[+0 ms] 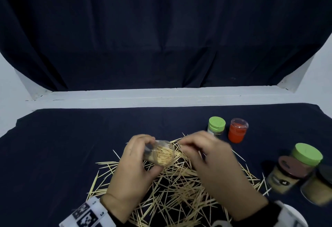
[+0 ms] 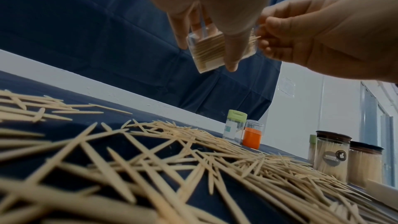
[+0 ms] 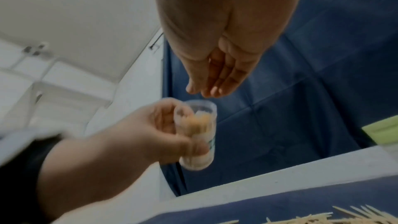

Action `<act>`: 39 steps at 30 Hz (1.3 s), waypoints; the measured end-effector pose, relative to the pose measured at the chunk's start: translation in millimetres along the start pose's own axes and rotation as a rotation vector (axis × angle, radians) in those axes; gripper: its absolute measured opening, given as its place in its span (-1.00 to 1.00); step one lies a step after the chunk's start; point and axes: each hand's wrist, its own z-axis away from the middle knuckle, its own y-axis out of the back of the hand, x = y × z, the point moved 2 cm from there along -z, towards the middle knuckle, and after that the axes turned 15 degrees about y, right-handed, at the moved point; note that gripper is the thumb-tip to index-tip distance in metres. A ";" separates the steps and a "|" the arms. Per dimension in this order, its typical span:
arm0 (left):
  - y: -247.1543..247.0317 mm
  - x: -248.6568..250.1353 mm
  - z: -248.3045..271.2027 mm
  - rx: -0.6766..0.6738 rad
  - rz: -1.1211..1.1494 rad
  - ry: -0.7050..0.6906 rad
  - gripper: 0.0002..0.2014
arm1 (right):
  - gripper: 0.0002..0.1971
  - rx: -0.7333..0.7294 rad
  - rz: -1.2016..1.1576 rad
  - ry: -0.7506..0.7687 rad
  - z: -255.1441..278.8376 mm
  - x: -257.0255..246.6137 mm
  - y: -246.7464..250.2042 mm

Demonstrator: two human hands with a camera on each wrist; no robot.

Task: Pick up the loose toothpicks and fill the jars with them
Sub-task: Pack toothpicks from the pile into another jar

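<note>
My left hand (image 1: 138,158) grips a clear jar (image 1: 162,155) of toothpicks, tilted above the pile with its mouth toward the right. The left wrist view shows the jar (image 2: 206,50) packed with sticks between my thumb and fingers. My right hand (image 1: 190,147) is at the jar's mouth, blurred, with its fingers bunched together. A few toothpick tips (image 2: 255,37) jut out between the mouth and those curled fingers (image 2: 271,23). Loose toothpicks (image 1: 179,187) lie in a wide heap on the dark cloth under both hands. In the right wrist view the jar (image 3: 198,130) is just below my fingertips (image 3: 202,91).
A green-lidded jar (image 1: 216,126) and an orange jar (image 1: 238,130) stand behind the pile on the right. At the right edge are several more jars: green-lidded (image 1: 306,155), brown-lidded (image 1: 285,174) and dark-lidded (image 1: 319,185). A white ledge (image 1: 161,95) borders the table's far side.
</note>
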 end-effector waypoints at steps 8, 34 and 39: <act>1.7 0.8 0.5 -0.018 -0.011 0.084 -0.41 | -0.56 -0.570 0.456 -0.764 4.2 110.5 26.7; -2.1 10.7 2.2 -0.088 -0.045 0.112 -0.43 | -0.63 -0.920 0.566 -0.562 26.1 98.6 26.7; -5.4 14.2 4.3 -0.106 -0.078 0.103 -0.43 | -0.59 -0.891 0.541 -0.695 33.2 79.7 0.6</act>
